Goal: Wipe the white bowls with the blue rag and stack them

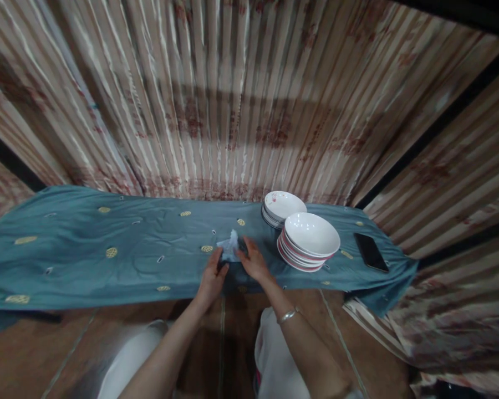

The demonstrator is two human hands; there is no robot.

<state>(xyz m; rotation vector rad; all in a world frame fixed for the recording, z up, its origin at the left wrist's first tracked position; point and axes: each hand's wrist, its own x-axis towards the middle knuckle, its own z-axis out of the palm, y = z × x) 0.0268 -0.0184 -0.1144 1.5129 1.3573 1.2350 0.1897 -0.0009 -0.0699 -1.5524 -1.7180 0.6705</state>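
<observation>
A small, crumpled light blue cloth or tissue lies on the teal tablecloth, with part of it standing up in a peak. My left hand is at its left edge, thumb and fingers apart, the fingertips close against the cloth. On the opposite side, my right hand reaches in with the thumb at the cloth's right edge and the fingers stretched forward. Neither hand appears closed around it. Right of my right hand stands a stack of white bowls with red rims. Behind it is a stack of white plates with dark edges.
A black phone lies at the right end of the narrow table, which is covered by a teal tablecloth with a pineapple pattern. Pleated curtains hang behind and at the sides. Dark metal bars slant upward at the right.
</observation>
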